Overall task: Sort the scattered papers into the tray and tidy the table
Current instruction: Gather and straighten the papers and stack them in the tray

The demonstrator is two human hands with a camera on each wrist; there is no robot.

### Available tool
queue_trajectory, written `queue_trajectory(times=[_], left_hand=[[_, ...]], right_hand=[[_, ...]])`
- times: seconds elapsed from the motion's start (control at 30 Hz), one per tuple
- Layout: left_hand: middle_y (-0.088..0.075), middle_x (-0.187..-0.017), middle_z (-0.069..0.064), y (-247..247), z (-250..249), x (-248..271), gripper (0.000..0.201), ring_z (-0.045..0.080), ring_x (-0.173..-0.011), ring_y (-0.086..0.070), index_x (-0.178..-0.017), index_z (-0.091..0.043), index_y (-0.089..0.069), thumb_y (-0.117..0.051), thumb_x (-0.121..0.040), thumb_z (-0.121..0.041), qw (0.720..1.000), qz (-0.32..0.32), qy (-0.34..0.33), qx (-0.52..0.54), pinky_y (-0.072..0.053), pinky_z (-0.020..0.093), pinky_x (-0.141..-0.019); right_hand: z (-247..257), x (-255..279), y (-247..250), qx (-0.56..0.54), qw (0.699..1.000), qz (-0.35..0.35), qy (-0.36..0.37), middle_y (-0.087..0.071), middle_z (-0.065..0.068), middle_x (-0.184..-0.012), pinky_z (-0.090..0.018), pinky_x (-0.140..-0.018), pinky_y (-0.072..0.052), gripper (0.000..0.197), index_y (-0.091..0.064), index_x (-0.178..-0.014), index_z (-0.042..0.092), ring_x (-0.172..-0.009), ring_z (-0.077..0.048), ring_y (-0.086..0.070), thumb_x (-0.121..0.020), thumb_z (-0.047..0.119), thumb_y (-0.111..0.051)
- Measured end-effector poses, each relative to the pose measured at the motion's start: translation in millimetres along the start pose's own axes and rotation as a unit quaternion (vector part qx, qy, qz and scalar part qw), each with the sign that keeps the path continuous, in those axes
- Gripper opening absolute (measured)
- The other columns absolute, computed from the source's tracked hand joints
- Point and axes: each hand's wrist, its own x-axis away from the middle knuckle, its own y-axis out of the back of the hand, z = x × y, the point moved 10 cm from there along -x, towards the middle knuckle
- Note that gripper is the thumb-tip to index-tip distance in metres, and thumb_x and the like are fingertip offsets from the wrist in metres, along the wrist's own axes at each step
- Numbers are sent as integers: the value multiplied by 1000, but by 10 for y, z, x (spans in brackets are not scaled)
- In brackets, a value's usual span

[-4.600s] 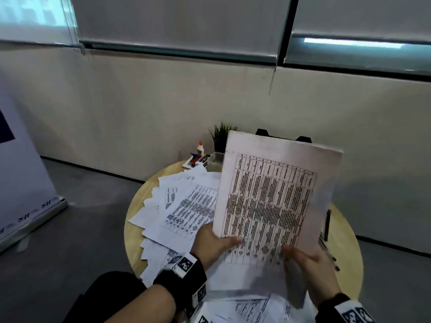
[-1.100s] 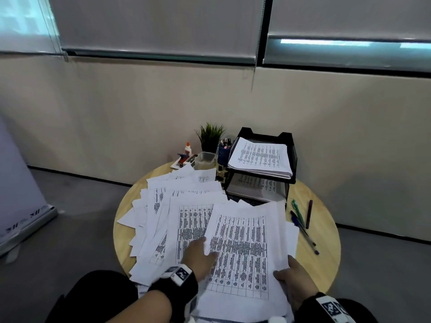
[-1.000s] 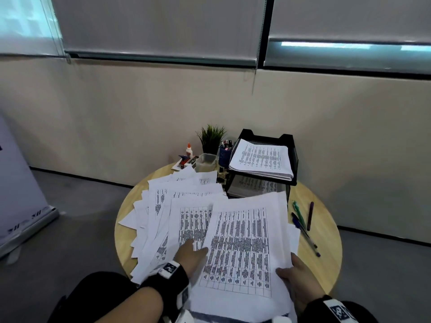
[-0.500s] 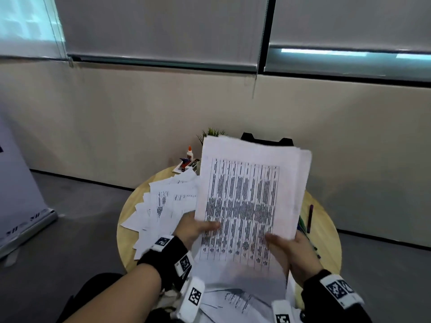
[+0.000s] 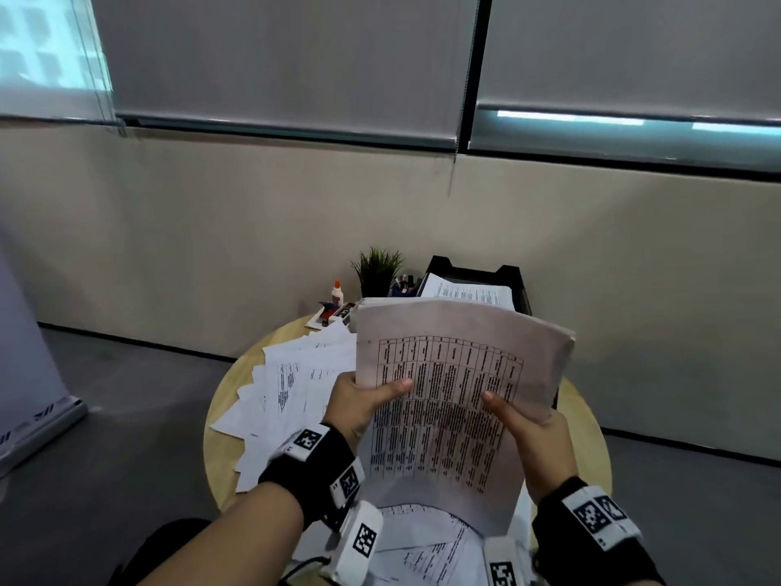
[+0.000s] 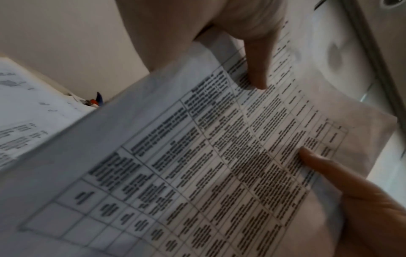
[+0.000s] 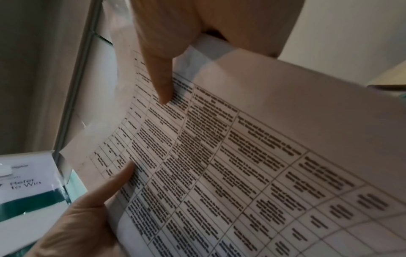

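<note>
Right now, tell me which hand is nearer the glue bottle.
Left. The left hand grips the paper stack's left edge, below-right of the glue bottle; the right hand holds the farther edge.

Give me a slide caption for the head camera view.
Both hands, left hand and right hand, lift a stack of papers above the round table toward the black tray.
</note>
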Motion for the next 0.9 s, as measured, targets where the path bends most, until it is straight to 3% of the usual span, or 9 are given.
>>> queue_trajectory(times=[0.1, 0.23, 0.3, 0.4, 0.53, 0.6, 0.77, 0.83, 0.9], left_hand=[[-73, -89, 5, -60, -178, -7, 17, 13, -88, -68, -87, -13, -68, -75, -72, -8, 999, 14, -29, -6, -49, 21, -76], [-73, -97, 7, -19, -71, 12, 25, 17, -97, -67, -96, -13, -67, -76, -73, -15, 999, 26, -17, -35, -51, 29, -87], [-71, -102, 9, 57, 140, 24, 55, 22, -101, -65, -105, -11, -63, -86, -60, -32, 999, 8, 14, -45, -48, 41, -98], [-69, -105, 8, 144, 304, -8, 95, 24, -103, -64, -111, -9, -58, -90, -33, -52, 998, -20, 32, -40, -47, 45, -99], [-72, -86, 5, 57, 125, 4, 33, 18, -89, -69, -89, -10, -66, -85, -62, -11, 999, -12, 15, -37, -54, 17, -71], [-72, -85, 5, 24, 162, 35, 27, 16, -87, -69, -88, -9, -66, -80, -66, -5, 999, -7, 17, -38, -51, 12, -64], [-69, -84, 9, 128, 856, 233, 25, 25, -88, -66, -85, -9, -60, -80, -70, -14, 990, -26, 105, -88, -46, 24, -67], [-70, -92, 10, 177, 1028, 283, 25, 26, -93, -66, -86, -10, -60, -80, -72, -17, 985, -30, 122, -115, -48, 28, -77], [-67, -100, 8, 237, 1099, 251, 45, 25, -97, -63, -97, -9, -55, -82, -69, -32, 980, -40, 128, -150, -47, 31, -90]], right_hand=[[89, -44, 39, -3, 1000, -8, 20, -76, 5, -95, -30, -84, -50, 26, -72, -95, 19, -93, -11, -71, -73, 6, -75], [-92, -31, 46, 18, 999, 26, -13, -75, 1, -99, -33, -85, -51, 29, -72, -97, 19, -96, -16, -70, -73, 2, -75], [-283, 26, 21, 44, 997, 43, -43, -76, 3, -95, -31, -81, -51, 29, -72, -93, 22, -95, -17, -70, -73, 2, -76], [-375, 51, 16, 44, 997, 30, -63, -76, 4, -91, -29, -77, -53, 27, -72, -94, 18, -92, -18, -70, -72, 2, -76], [-191, -45, 24, 27, 999, 17, -32, -76, 4, -94, -32, -83, -51, 31, -72, -93, 19, -90, -13, -71, -73, -4, -75], [-258, -47, 57, 35, 998, 16, -47, -76, 2, -93, -32, -81, -52, 29, -71, -93, 17, -87, -14, -71, -73, -4, -75], [-982, 190, 287, 81, 982, -29, -168, -76, -8, -88, -34, -74, -52, 16, -72, -90, 7, -81, -27, -70, -75, 4, -76], [-1087, 248, 316, 81, 979, -37, -182, -76, -9, -84, -31, -70, -50, 17, -71, -94, 2, -79, -27, -69, -77, 4, -74], [-1032, 244, 279, 79, 982, -28, -171, -75, -8, -79, -26, -60, -51, 10, -70, -90, 0, -69, -22, -70, -80, 1, -70]])
